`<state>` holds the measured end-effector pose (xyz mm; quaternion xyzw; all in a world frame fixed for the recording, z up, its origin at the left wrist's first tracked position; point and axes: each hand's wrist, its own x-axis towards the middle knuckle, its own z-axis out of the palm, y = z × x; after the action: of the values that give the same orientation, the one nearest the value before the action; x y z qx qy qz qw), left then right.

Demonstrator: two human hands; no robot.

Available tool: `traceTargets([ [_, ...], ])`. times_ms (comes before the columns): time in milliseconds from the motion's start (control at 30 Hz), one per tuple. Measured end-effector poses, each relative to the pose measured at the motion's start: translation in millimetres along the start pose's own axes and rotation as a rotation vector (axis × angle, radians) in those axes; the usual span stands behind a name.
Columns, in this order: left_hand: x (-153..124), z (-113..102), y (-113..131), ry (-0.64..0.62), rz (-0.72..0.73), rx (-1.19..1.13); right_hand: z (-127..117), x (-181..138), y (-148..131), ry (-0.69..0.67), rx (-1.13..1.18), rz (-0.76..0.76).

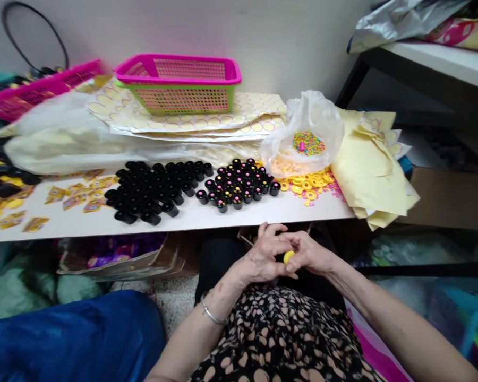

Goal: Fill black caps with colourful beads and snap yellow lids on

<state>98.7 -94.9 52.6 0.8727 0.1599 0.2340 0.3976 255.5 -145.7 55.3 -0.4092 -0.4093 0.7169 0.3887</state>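
Both my hands meet in front of the table's front edge, above my lap. A small yellow round piece (289,257) shows between them. My left hand (265,255) is closed around its near side, fingers bent and thumb below. My right hand (309,253) pinches it from the right, the thumb against it. Whatever lies under the yellow piece is hidden by the fingers. On the table just beyond stand small black cups with coloured beads inside (239,185). A group of plain black cups (155,188) is to their left. Yellow rings (308,183) lie loose at the right.
A clear plastic bag (273,154) holds colourful beads (308,143). Yellow paper sheets (376,170) overhang the table's right part. A pink and green basket (179,98) sits on printed sheets at the back. Small yellow packets (93,191) lie left. Below is a cardboard box (147,265).
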Motion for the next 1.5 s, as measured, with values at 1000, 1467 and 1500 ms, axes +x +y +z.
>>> traceTargets([
  [1000,-21.5,-67.9,-74.5,1.004,-0.798,0.35,-74.9,30.9,-31.1,1.039,-1.243,-0.101],
  [1467,-16.9,-28.5,-50.5,0.925,-0.434,0.34,-96.7,35.0,-32.3,1.093,-1.614,-0.149],
  [1500,-12.8,-21.8,-47.1,0.864,-0.379,0.327,-92.1,33.5,-31.6,1.097,-1.573,-0.196],
])
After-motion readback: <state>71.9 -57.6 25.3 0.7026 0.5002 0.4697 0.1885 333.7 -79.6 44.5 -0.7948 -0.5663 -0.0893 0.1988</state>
